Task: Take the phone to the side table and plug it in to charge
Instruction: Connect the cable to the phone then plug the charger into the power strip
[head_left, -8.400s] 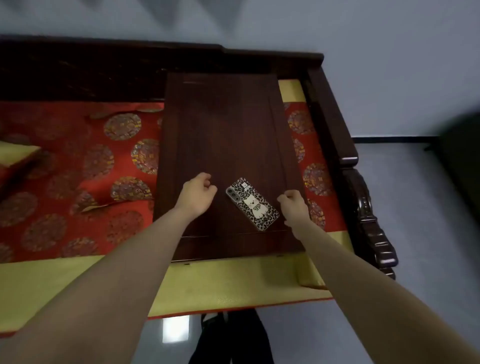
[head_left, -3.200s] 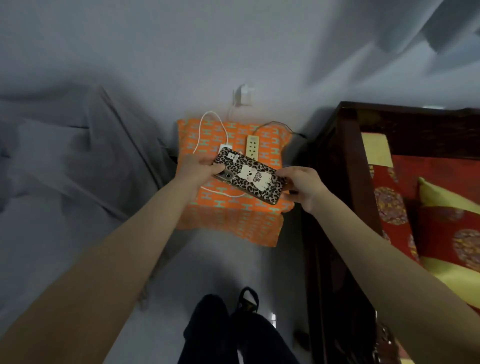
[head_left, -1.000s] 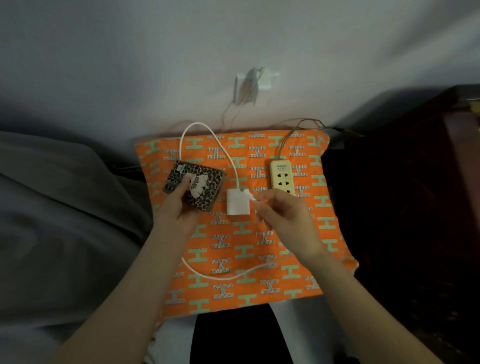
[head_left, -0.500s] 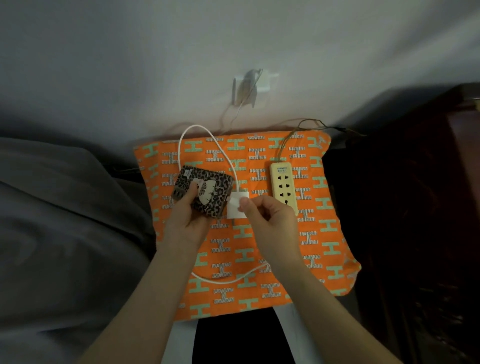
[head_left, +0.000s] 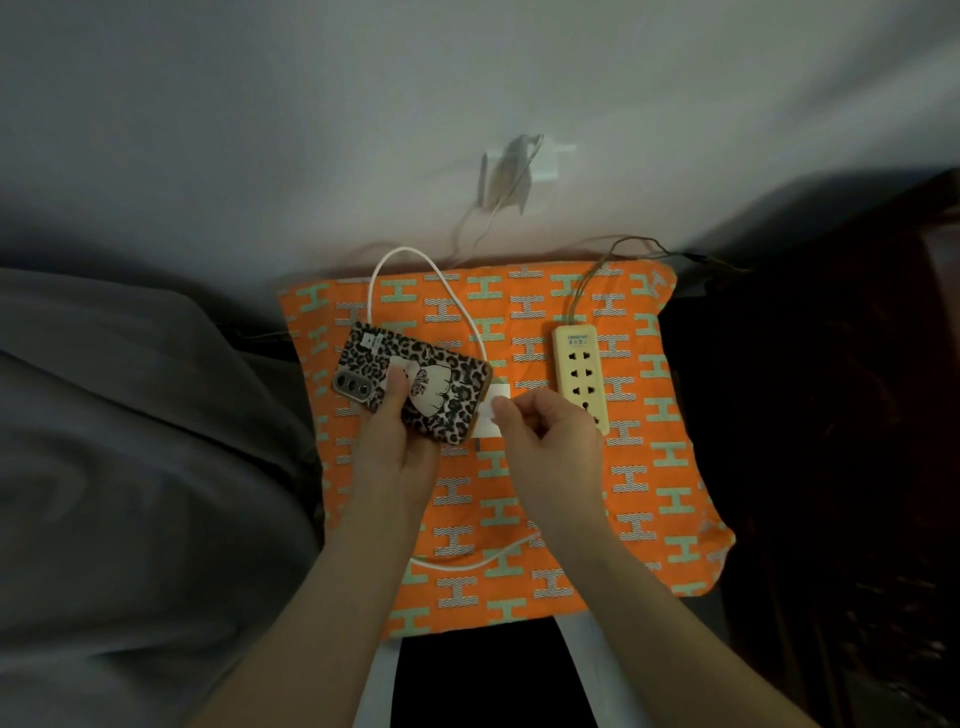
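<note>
The phone (head_left: 441, 387) in a leopard-print case lies face down over the side table's orange patterned cloth (head_left: 561, 561), held by my left hand (head_left: 397, 441) with the thumb across its back. My right hand (head_left: 545, 434) pinches something small at the phone's right end, over a white charger block (head_left: 488, 421). A white cable (head_left: 415, 270) loops from there to the back of the table and another stretch runs near the front under my wrists. The cable's connector is hidden by my fingers.
A cream power strip (head_left: 581, 371) lies to the right of my right hand. A wall socket (head_left: 519, 169) with thin wires sits above the table. Grey fabric (head_left: 130, 467) lies left; dark wooden furniture (head_left: 857, 415) stands right.
The phone has turned flatter and shifted right, so its right end now meets my right hand's fingertips over the charger block. My right hand has stayed in place.
</note>
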